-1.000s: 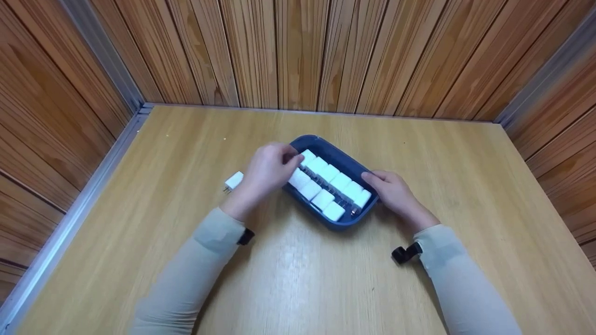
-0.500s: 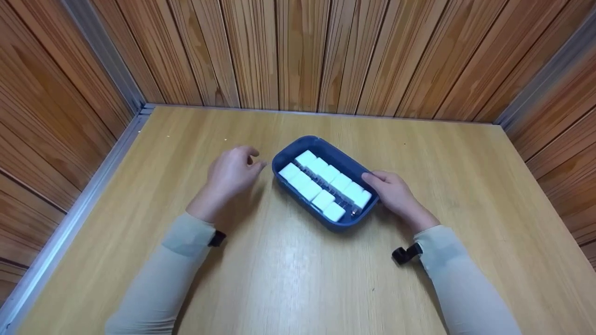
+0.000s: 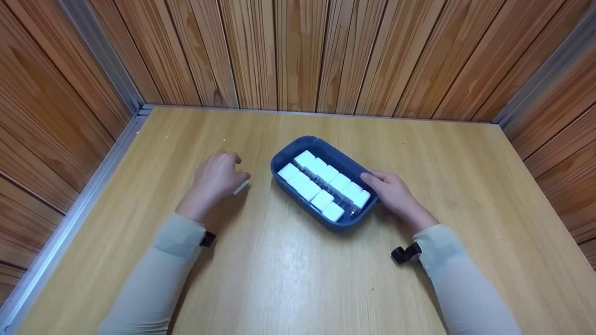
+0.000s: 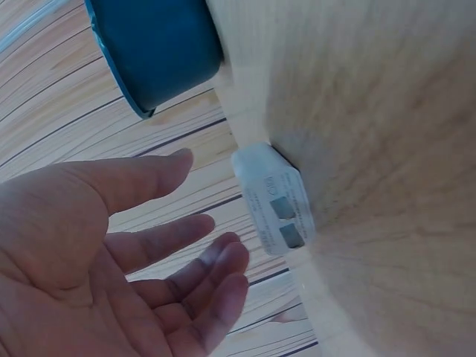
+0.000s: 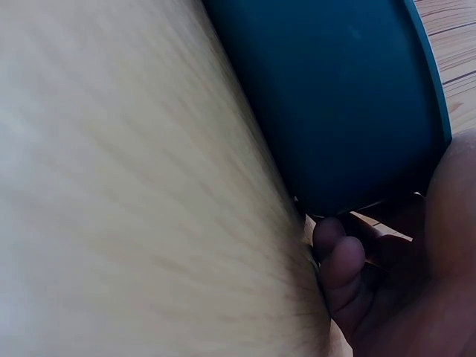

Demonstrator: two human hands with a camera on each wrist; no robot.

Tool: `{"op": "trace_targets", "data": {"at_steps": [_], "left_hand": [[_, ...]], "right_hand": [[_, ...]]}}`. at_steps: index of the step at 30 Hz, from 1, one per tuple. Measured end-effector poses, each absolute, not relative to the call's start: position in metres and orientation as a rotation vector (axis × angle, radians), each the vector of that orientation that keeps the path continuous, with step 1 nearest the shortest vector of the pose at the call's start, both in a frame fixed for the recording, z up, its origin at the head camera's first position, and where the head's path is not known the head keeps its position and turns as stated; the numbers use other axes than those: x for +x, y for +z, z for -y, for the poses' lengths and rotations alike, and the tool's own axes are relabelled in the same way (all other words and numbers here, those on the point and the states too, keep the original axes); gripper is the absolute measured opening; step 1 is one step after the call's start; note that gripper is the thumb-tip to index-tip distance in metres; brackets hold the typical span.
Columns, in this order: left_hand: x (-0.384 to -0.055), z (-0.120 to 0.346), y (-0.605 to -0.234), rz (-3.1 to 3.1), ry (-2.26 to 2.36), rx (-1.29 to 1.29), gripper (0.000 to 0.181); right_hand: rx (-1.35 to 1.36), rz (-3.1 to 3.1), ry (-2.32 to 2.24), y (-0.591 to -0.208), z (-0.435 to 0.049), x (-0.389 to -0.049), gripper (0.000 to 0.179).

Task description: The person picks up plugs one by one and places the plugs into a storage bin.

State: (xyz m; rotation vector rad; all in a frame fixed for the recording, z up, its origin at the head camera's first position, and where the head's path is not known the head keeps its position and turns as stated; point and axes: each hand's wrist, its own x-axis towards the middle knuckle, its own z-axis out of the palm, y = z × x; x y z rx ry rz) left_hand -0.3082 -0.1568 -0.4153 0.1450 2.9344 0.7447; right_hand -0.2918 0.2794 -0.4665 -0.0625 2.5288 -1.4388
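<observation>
My left hand (image 3: 215, 174) hovers over a loose white plug charger (image 3: 241, 187) on the table, left of the box. In the left wrist view the thumb and fingers are spread and loosely bent, with a gap between them and the charger (image 4: 262, 195), whose printed face shows two metallic squares. A dark blue plastic box (image 3: 342, 160) stands slanted at mid-table. My right hand (image 3: 396, 193) grips its right end, thumb over the rim, the other fingers curled against the outside in the right wrist view. Two rows of white chargers (image 3: 333, 211) lie inside the box.
The wooden table (image 3: 298, 279) is bounded by plank walls (image 3: 300, 56) at the back and both sides. A metal rail (image 3: 79, 200) runs along the left edge. Small pale specks lie near the back left. Each wrist carries a black camera (image 3: 406, 253).
My left hand has left the box's left end, uncovering a charger there, and moved left and toward me over the loose charger. The right hand and the box have stayed put.
</observation>
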Motion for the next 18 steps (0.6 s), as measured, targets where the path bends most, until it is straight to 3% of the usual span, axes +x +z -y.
{"op": "trace_targets", "data": {"at_steps": [11,18], "left_hand": [[-0.31,0.159,-0.424,-2.92,0.583,0.09,0.036],[-0.31,0.156,-0.427,-2.892,0.565,0.082,0.04]], "right_hand": [[-0.081,-2.525,-1.446,-0.464,-0.276,-0.291,0.062],[-0.065,-2.528,-1.443,-0.464,-0.276,-0.29,0.061]]}}
